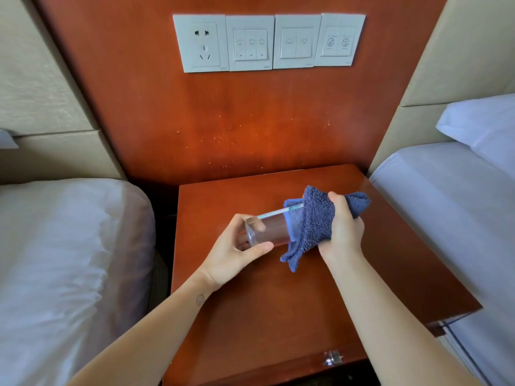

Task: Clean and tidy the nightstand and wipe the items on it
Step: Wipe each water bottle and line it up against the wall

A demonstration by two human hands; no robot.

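Note:
A clear glass (271,228) lies on its side in the air above the reddish-brown nightstand (250,316). My left hand (237,252) grips its thick base, thumb below and fingers behind. My right hand (344,228) grips a blue terry cloth (315,221) that is wrapped around the glass's open end, which it hides. No other item shows on the nightstand top.
White beds flank the nightstand on the left (55,260) and on the right (451,218). A wooden wall panel (223,121) behind it carries a socket and switch plates (267,41). A metal handle (333,358) sits at the nightstand's front edge.

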